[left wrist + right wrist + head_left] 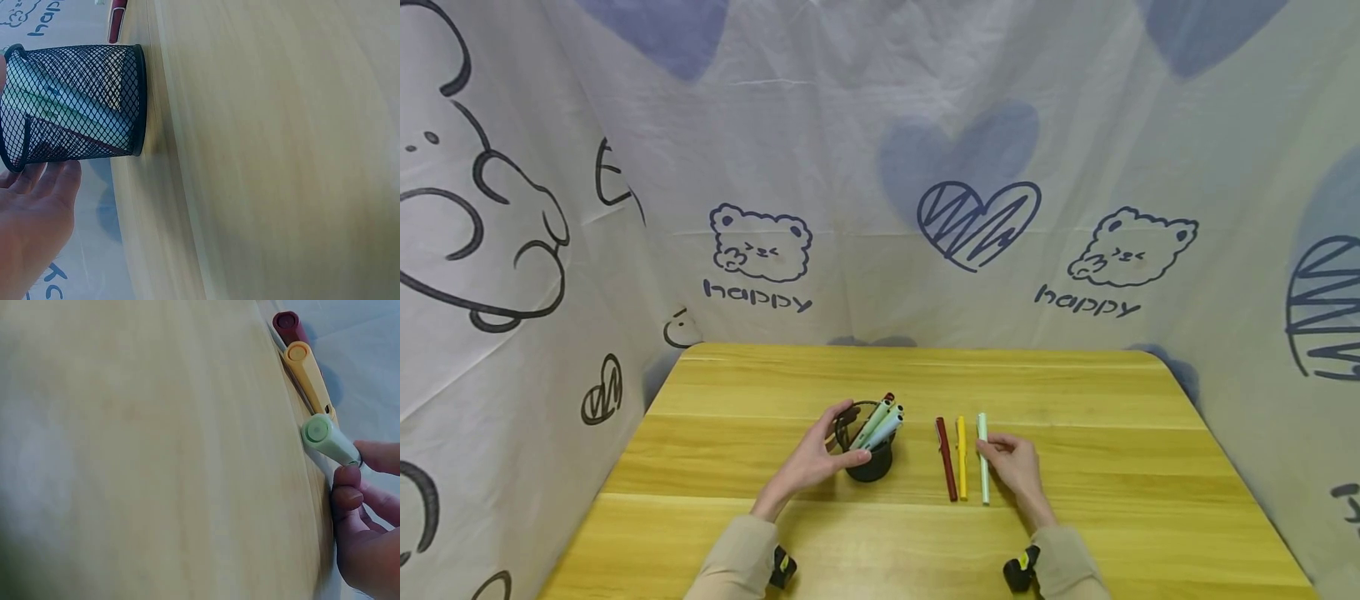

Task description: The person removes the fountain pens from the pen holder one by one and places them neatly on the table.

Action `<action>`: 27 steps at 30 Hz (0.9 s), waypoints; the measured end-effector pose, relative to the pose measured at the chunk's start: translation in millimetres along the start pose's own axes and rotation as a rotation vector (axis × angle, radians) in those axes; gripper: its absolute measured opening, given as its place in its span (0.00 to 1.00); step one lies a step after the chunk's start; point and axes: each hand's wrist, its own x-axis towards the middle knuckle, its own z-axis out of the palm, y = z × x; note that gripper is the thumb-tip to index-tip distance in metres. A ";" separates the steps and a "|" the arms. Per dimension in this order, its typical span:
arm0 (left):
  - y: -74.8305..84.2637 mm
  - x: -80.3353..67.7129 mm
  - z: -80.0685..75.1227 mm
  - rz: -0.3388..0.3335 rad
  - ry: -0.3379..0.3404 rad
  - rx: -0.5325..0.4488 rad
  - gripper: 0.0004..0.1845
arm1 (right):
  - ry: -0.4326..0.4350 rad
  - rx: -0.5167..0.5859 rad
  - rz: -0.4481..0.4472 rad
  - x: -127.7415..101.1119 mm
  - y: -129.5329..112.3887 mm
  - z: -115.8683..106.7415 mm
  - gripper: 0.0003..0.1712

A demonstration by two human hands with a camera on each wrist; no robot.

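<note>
A black mesh pen holder (871, 463) stands upright at mid-table with several pens (880, 423) leaning out of it. My left hand (852, 433) wraps it, thumb in front and fingers behind the rim; the left wrist view shows the holder (75, 103) against my fingers (44, 187). To its right lie three pens side by side: dark red (946, 460), yellow (961, 458) and pale green (982, 475). My right hand (988, 447) pinches the green pen (326, 439) between thumb and finger (347, 487), next to the yellow pen (307, 370) and the red pen (287, 325).
The yellow wooden table (1075, 400) is walled on three sides by white printed cloth (880, 208) hanging close to its edges. Bare wood stretches in front of my hands and along the far edge. Small black wrist cameras (1021, 573) sit at both sleeves.
</note>
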 end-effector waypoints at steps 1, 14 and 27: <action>0.1 0.0 0.0 0.001 -0.001 0.000 0.47 | -0.003 -0.005 -0.001 0.3 -0.4 -0.3 0.17; 0.7 0.5 -0.7 -0.001 -0.014 -0.015 0.46 | -0.008 -0.087 -0.005 1.6 -1.8 0.8 0.15; 0.5 0.6 -0.6 0.001 -0.011 -0.020 0.47 | 0.000 -0.158 -0.016 5.0 -1.0 2.2 0.13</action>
